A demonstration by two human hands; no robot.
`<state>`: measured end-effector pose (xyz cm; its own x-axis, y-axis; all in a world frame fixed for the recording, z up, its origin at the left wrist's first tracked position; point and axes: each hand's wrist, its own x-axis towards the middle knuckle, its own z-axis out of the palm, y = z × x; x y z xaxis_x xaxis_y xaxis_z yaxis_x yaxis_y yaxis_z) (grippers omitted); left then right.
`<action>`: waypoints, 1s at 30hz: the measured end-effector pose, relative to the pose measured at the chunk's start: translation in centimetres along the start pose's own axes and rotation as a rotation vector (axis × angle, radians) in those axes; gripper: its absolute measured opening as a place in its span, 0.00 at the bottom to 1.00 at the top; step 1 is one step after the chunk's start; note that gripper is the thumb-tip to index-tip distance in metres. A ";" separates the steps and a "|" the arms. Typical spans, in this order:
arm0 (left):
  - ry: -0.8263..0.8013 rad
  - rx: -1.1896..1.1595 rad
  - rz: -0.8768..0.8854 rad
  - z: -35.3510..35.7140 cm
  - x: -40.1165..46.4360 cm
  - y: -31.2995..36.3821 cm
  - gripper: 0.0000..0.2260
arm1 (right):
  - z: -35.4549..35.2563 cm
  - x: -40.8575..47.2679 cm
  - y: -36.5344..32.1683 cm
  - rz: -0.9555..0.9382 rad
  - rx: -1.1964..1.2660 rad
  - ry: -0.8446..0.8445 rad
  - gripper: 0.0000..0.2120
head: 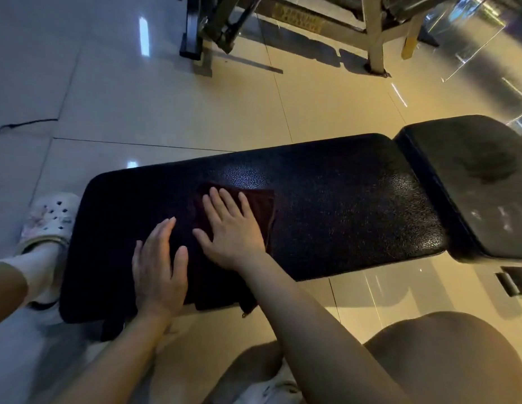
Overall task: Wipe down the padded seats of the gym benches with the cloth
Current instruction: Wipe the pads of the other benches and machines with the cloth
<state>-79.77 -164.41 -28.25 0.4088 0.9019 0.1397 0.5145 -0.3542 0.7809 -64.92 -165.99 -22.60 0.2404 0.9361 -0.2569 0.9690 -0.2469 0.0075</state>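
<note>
A black padded gym bench (341, 205) lies across the view, its long pad in the middle and a shorter second pad (469, 182) at the right. A dark maroon cloth (261, 204) is spread flat on the long pad and hangs over its near edge. My right hand (229, 228) presses flat on the cloth with straight fingers. My left hand (159, 268) lies flat beside it, to the left, on the pad or the cloth's dark edge; I cannot tell which.
Glossy floor tiles (166, 106) surround the bench. A dark machine frame (213, 33) and a beige metal frame (376, 39) stand at the back. My left foot in a white clog (48, 221) is beside the bench's left end; my right knee (446, 360) is at the lower right.
</note>
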 end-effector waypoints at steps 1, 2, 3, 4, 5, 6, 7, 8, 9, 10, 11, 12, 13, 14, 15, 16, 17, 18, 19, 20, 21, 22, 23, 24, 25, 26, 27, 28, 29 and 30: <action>0.000 -0.009 -0.008 0.0 0.0 0.0 0.24 | 0.2 -0.7 -0.2 -0.045 -0.001 -0.001 0.31; -0.003 -0.014 -0.012 -0.1 0.0 0.1 0.25 | 0.4 -1.6 0.1 -0.068 0.005 0.001 0.31; -0.006 -0.013 -0.014 -0.1 -0.1 0.2 0.25 | 0.4 -2.5 0.7 -0.060 0.013 0.007 0.31; -0.009 -0.002 -0.013 -0.1 -0.1 0.3 0.25 | 0.3 -3.5 1.5 -0.021 0.019 0.021 0.32; -0.010 0.019 -0.012 0.0 -0.2 0.4 0.25 | 0.1 -4.5 2.7 0.045 0.025 0.046 0.34; -0.012 0.048 -0.014 0.1 -0.1 0.4 0.25 | -0.2 -5.5 4.2 0.127 0.027 0.076 0.37; -0.018 0.084 -0.022 0.1 -0.1 0.4 0.25 | -0.6 -6.4 6.1 0.217 0.023 0.106 0.40; -0.025 0.123 -0.027 0.2 -0.1 0.3 0.26 | -1.1 -7.5 8.5 0.308 0.010 0.139 0.43; -0.029 0.160 -0.026 0.3 -0.1 0.2 0.26 | -1.6 -8.7 11.2 0.400 -0.009 0.168 0.44; -0.035 0.187 -0.023 0.4 -0.1 0.2 0.26 | -2.2 -10.0 14.1 0.491 -0.024 0.188 0.44; -0.038 0.202 -0.021 0.5 -0.2 0.2 0.26 | -3.0 -11.4 17.1 0.573 -0.028 0.192 0.43; -0.037 0.209 -0.021 0.6 -0.2 0.3 0.26 | -3.7 -12.5 19.5 0.637 -0.022 0.179 0.43; -0.033 0.213 -0.021 0.6 -0.2 0.3 0.26 | -4.2 -13.3 21.4 0.680 -0.014 0.161 0.43; -0.027 0.214 -0.022 0.6 -0.2 0.3 0.26 | -4.3 -13.7 22.5 0.699 -0.017 0.155 0.43; -0.021 0.216 -0.021 0.6 -0.2 0.4 0.25 | -4.2 -13.7 22.9 0.705 -0.034 0.164 0.43; -0.020 0.220 -0.018 0.7 -0.2 0.4 0.25 | -3.9 -13.5 22.7 0.712 -0.054 0.183 0.43; -0.019 0.225 -0.015 0.7 -0.3 0.4 0.25 | -3.6 -13.3 22.2 0.717 -0.067 0.202 0.42; -0.015 0.228 -0.013 0.7 -0.2 0.4 0.25 | -3.3 -13.0 21.4 0.705 -0.072 0.216 0.42; -0.013 0.236 -0.010 0.7 -0.2 0.4 0.25 | -3.0 -12.8 20.3 0.677 -0.068 0.222 0.41; -0.013 0.245 -0.009 0.8 -0.2 0.3 0.24 | -2.8 -12.5 19.1 0.635 -0.062 0.220 0.41; -0.014 0.252 -0.012 0.9 -0.3 0.2 0.24 | -2.5 -12.1 17.8 0.585 -0.057 0.213 0.40; -0.017 0.255 -0.015 0.9 -0.3 0.1 0.24 | -2.2 -11.6 16.2 0.537 -0.051 0.203 0.41; -0.019 0.254 -0.018 0.9 -0.3 0.1 0.24 | -1.9 -10.9 14.6 0.489 -0.043 0.193 0.41; -0.021 0.244 -0.020 0.8 -0.2 0.2 0.24 | -1.6 -10.2 12.8 0.438 -0.036 0.183 0.41; -0.022 0.220 -0.023 0.8 -0.1 0.4 0.24 | -1.1 -9.5 11.0 0.385 -0.033 0.169 0.41; -0.026 0.179 -0.037 0.6 -0.1 0.6 0.23 | -0.7 -8.8 9.2 0.331 -0.030 0.149 0.39; -0.026 0.127 -0.057 0.3 -0.1 0.8 0.23 | -0.2 -8.1 7.3 0.277 -0.026 0.127 0.38; -0.022 0.077 -0.075 -0.1 -0.1 0.8 0.22 | 0.3 -7.4 5.5 0.221 -0.023 0.107 0.37; -0.013 0.055 -0.079 -0.6 -0.2 0.8 0.20 | 0.6 -6.7 3.8 0.164 -0.026 0.090 0.36; -0.001 0.074 -0.072 -1.1 -0.4 0.4 0.17 | 0.9 -6.0 2.4 0.107 -0.033 0.074 0.35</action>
<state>-80.52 -164.62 -27.29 0.3691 0.9256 0.0839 0.5967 -0.3053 0.7421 -64.12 -172.44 -21.93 0.3450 0.9211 -0.1806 0.9386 -0.3393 0.0627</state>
